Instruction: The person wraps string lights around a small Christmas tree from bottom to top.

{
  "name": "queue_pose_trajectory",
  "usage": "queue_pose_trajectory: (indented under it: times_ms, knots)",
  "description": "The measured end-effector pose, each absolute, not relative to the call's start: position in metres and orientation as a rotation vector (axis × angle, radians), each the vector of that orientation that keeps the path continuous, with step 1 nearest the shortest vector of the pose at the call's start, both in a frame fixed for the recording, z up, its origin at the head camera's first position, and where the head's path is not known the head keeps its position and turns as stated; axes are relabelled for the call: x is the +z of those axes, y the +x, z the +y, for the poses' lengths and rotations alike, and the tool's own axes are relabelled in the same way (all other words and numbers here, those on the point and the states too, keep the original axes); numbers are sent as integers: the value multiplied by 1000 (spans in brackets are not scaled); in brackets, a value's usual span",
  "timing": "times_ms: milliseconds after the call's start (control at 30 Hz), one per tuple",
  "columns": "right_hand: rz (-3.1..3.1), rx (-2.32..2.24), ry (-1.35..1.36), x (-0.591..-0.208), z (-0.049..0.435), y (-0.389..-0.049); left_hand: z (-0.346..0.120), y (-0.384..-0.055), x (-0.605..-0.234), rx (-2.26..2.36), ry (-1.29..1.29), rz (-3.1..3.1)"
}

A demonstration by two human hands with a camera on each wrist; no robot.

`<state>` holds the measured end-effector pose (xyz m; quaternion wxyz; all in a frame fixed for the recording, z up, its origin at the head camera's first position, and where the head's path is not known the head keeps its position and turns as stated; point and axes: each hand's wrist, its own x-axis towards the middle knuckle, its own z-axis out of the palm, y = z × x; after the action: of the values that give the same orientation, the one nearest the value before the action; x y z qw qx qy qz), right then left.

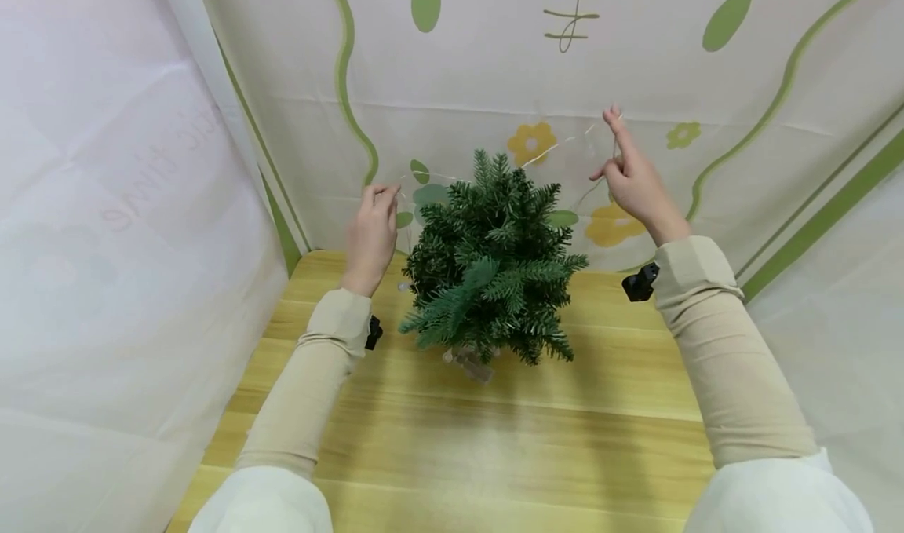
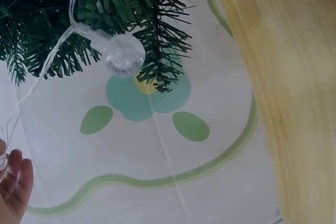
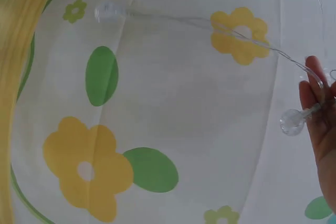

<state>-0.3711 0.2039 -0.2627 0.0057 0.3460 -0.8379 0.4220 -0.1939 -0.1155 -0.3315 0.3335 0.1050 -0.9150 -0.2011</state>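
A small artificial Christmas tree [image 1: 497,258] stands on the wooden table between both hands. A string of fairy lights [image 1: 544,155] with thin clear wire and round clear bulbs runs behind the treetop. The left hand [image 1: 372,231], left of the tree, pinches the wire between thumb and fingers; in the left wrist view, one clear bulb [image 2: 124,55] hangs against the branches. The right hand [image 1: 636,184] is raised right of the tree, its fingers extended, the wire running over them. A bulb [image 3: 292,123] hangs at those fingers in the right wrist view.
Under the tree's front branches, clear bulbs and a pale translucent piece [image 1: 473,366] lie on the wooden table [image 1: 452,454]. A white cloth backdrop [image 1: 466,70] printed with flowers and leaves rises behind the table. White cloth sides [image 1: 127,282] flank it.
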Motion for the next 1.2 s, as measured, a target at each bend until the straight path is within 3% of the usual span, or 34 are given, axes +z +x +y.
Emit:
queue_pose_trajectory:
  times_ms: [567, 900, 1200]
  knots:
    - [-2567, 1363, 946, -226, 194, -372, -115, -198, -336, -436, 230, -2373]
    - [-2820, 1126, 1002, -264, 205, -380, -113, -203, -339, -400, 229, -2447]
    - [-2952, 977, 998, -284, 228, -377, -116, -205, -342, -860, 412, -2390]
